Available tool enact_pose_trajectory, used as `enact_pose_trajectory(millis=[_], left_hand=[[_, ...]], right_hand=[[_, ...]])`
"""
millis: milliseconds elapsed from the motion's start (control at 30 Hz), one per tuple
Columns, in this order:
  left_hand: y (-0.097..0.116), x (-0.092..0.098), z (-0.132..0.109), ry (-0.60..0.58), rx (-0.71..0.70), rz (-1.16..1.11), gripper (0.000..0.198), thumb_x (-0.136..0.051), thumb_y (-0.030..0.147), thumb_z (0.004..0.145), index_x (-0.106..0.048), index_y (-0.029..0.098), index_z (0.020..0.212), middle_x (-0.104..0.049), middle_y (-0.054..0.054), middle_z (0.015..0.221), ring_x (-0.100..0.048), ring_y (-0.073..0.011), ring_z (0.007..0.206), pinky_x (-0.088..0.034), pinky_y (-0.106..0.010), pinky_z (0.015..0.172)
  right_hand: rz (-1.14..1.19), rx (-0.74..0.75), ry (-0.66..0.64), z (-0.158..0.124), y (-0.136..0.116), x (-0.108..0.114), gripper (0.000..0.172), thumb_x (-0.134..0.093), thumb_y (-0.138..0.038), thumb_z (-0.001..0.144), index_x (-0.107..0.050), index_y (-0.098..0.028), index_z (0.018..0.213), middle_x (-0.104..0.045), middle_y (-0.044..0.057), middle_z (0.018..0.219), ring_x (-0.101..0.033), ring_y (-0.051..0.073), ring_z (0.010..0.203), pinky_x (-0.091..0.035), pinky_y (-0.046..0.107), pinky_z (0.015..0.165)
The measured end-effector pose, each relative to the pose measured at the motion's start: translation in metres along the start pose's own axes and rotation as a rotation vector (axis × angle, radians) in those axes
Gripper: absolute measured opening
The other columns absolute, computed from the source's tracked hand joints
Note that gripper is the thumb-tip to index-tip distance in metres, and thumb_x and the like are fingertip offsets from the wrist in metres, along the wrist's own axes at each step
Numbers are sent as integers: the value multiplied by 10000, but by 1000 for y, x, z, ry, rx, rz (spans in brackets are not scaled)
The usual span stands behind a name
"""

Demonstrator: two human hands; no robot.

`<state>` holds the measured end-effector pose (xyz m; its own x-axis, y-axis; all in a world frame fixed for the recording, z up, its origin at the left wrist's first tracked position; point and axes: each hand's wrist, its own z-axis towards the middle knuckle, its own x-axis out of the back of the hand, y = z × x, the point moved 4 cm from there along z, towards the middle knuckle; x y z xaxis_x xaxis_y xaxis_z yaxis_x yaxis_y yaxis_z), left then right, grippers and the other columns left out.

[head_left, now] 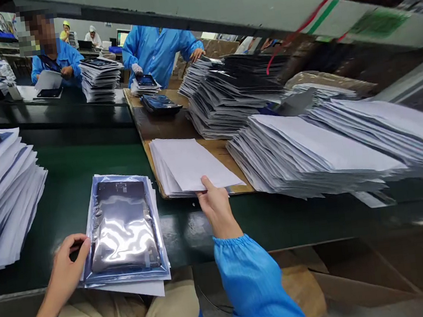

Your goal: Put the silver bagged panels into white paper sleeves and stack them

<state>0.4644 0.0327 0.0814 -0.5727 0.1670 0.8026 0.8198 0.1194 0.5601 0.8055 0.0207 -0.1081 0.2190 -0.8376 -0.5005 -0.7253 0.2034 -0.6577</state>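
Note:
In front of me, a flat dark device in a shiny clear bag [123, 228] lies on a few white sheets at the table's front edge. The fingers of my left hand [69, 264] are pinched at the left edge of this bundle. On the right, my right hand [216, 203] grips the near edge of a small stack of white paper [193, 163], thumb on top and fingers underneath. That stack rests on a brown cardboard sheet [220, 150].
A tall stack of sheets and bagged devices [8, 200] stands at the left. Large paper stacks [309, 153] fill the right side. A dark bagged item [160, 104] lies farther back. Two people in blue work across the dark green table [72, 165]. A beam crosses overhead.

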Motion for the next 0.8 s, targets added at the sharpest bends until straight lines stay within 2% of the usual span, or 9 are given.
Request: enact_pose_trajectory(millis=[167,267,333,400,467,567,633,700,800], left_hand=[[7,-4,7,13,0,207,392,-560,589,707,-560,221,845,-646,-47,872,-617,-244,831,-473,-340,800],[8,-5,13,-7,-18,297,371,-539,590,726,-552,229,812,-625,-33,822,-602,-226,764,-473,-333,764],[10,-6,16,-25,-74,308,354,-523,576,734,-566,225,737,-605,-42,820,-592,-226,787,-466,-327,772],[15,-4,18,15,-134,282,345,-531,552,726,-586,213,691,-592,-66,879,-580,-241,875,-452,-329,812],[22,-1,18,56,-138,205,336,-559,536,705,-584,203,668,-587,-73,914,-573,-244,908,-447,-327,821],[32,-7,16,-80,51,-28,377,-617,571,662,-533,205,693,-594,-21,757,-597,-202,721,-483,-302,666],[37,-15,12,-208,232,-198,458,-692,573,605,-526,213,834,-600,17,687,-599,-182,606,-489,-281,558],[39,-19,9,-253,336,-310,597,-769,525,547,-500,226,988,-638,21,723,-615,-180,571,-501,-276,517],[38,-18,2,-259,353,-408,649,-796,461,563,-477,245,1085,-673,7,781,-641,-184,577,-529,-285,532]], right_hand=[[31,-8,-1,-6,3,-9,290,-666,-198,695,-548,-206,960,-618,43,1142,-587,168,1090,-510,368,910],[61,-44,-57,-13,-4,-10,274,-664,-195,708,-538,-227,950,-624,30,1107,-615,165,1042,-504,391,922],[82,-99,-109,-30,-10,-1,285,-702,-220,692,-541,-225,928,-638,37,1041,-644,187,984,-515,417,907],[44,-120,-134,-58,-14,15,338,-733,-281,691,-551,-231,970,-635,44,1049,-647,205,975,-519,426,897],[-158,-31,-151,-90,-13,32,409,-709,-364,733,-549,-274,1099,-614,39,1151,-629,186,985,-511,382,883],[-472,-24,-406,-130,8,37,282,-659,-416,771,-653,-219,972,-684,62,962,-626,204,874,-496,348,809],[-533,-100,-524,-143,25,33,289,-626,-449,785,-674,-189,903,-678,56,818,-609,197,765,-493,325,713],[-526,-146,-544,-145,33,27,324,-630,-468,771,-668,-178,908,-636,29,746,-568,167,668,-473,291,622],[-493,-145,-552,-141,30,16,336,-655,-464,750,-644,-178,925,-567,-20,671,-509,131,592,-427,256,562]])
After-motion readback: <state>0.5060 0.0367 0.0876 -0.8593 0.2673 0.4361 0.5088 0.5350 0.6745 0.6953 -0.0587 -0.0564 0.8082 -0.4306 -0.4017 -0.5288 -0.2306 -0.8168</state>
